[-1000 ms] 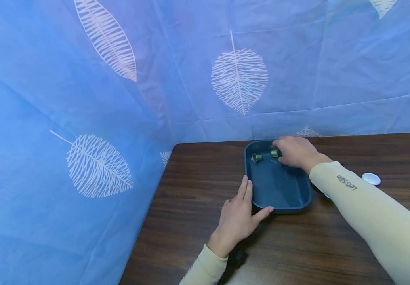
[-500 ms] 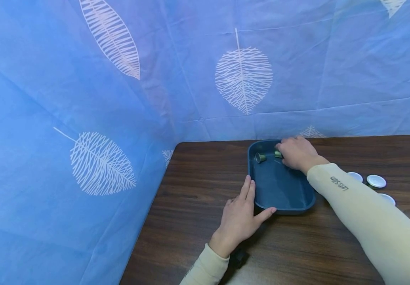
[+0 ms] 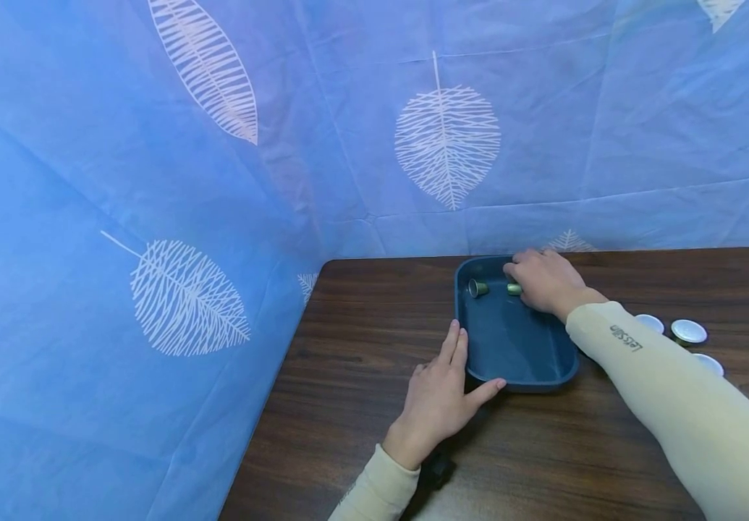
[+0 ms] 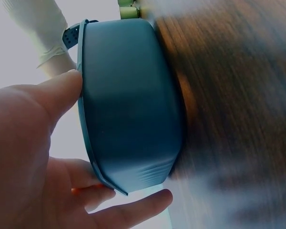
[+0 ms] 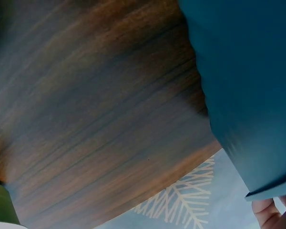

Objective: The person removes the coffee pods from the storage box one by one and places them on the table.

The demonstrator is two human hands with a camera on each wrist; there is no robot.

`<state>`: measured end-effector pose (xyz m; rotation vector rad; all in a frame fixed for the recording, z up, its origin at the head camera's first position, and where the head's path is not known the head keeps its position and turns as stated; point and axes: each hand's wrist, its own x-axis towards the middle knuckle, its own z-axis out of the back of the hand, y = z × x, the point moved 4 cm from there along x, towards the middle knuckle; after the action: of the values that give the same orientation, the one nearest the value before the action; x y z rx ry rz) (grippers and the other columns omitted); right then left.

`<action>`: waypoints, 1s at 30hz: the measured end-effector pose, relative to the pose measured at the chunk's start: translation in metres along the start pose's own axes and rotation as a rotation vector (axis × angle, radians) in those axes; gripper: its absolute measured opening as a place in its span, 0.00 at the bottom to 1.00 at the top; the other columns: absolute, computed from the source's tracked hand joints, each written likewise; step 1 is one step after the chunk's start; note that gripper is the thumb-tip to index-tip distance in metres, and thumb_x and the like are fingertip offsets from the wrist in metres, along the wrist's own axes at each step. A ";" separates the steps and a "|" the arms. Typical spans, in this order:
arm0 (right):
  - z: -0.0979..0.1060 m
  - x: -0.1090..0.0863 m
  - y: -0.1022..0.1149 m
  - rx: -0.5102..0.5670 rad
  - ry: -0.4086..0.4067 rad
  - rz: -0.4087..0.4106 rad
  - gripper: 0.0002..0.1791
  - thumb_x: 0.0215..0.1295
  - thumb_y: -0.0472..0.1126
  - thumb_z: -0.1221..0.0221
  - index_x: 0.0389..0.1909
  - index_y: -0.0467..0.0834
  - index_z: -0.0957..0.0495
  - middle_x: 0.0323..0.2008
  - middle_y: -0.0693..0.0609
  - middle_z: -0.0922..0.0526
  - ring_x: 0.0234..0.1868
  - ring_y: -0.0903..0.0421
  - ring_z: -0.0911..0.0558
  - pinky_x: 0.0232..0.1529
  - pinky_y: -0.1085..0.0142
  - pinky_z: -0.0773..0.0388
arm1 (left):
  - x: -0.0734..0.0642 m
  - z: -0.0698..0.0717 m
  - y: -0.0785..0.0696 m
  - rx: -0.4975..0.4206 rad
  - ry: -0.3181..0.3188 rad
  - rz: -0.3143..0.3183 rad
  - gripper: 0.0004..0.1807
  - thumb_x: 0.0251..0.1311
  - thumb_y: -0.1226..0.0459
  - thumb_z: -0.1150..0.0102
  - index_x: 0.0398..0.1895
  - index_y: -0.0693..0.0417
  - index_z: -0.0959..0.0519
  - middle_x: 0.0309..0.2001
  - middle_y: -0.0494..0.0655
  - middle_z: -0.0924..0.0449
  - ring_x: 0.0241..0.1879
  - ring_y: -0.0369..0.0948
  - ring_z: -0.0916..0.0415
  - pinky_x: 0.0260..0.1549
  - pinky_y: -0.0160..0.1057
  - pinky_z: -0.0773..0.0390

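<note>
A dark blue plastic tray sits on the wooden table. My left hand rests at its front left corner, thumb on the front rim and fingers straight along the left side. In the left wrist view the thumb touches the rim. My right hand reaches over the tray's back right corner, thumb and fingers around a green coffee capsule, which they partly cover. Another green capsule lies on its side near the tray's back left. The right fingertips show past the rim in the right wrist view.
Right of the tray stand several green capsules with white tops, such as one white-topped capsule, partly behind the right sleeve. A blue leaf-patterned cloth hangs behind the table. A small black object is beside the left wrist.
The view has shifted slightly, uncovering the white-topped capsules. The capsule at my right fingers sits a little nearer the tray's middle. My left hand stays at the tray corner.
</note>
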<state>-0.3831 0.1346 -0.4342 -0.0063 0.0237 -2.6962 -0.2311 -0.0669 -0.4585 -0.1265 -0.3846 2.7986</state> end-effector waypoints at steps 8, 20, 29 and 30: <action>0.006 -0.008 -0.001 0.063 0.063 0.006 0.19 0.66 0.37 0.27 0.55 0.37 0.15 0.45 0.41 0.12 0.46 0.41 0.14 0.56 0.38 0.19 | 0.000 0.000 -0.002 0.007 0.002 -0.021 0.53 0.72 0.26 0.55 0.89 0.46 0.49 0.90 0.40 0.56 0.71 0.44 0.20 0.64 0.57 0.18; 0.048 -0.031 -0.009 0.221 0.049 -0.001 0.21 0.65 0.42 0.28 0.56 0.37 0.15 0.52 0.41 0.14 0.47 0.44 0.13 0.50 0.40 0.15 | -0.001 0.003 0.001 0.010 -0.019 -0.036 0.53 0.72 0.28 0.51 0.88 0.49 0.46 0.89 0.43 0.52 0.68 0.46 0.17 0.64 0.57 0.17; 0.075 -0.055 -0.033 0.175 0.018 -0.072 0.26 0.62 0.41 0.27 0.60 0.37 0.17 0.54 0.40 0.13 0.52 0.41 0.14 0.49 0.38 0.16 | -0.001 0.003 0.002 -0.025 -0.013 -0.040 0.53 0.73 0.29 0.49 0.88 0.50 0.46 0.89 0.44 0.53 0.70 0.48 0.19 0.64 0.60 0.18; 0.076 -0.058 -0.036 0.171 0.019 -0.082 0.25 0.62 0.41 0.27 0.59 0.37 0.17 0.53 0.41 0.13 0.52 0.42 0.14 0.49 0.38 0.16 | -0.001 0.004 0.002 -0.029 -0.014 -0.041 0.53 0.73 0.29 0.49 0.88 0.51 0.46 0.89 0.44 0.54 0.70 0.48 0.19 0.64 0.60 0.18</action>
<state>-0.3455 0.1907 -0.3575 0.0726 -0.2059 -2.7715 -0.2309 -0.0697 -0.4555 -0.1050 -0.4267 2.7552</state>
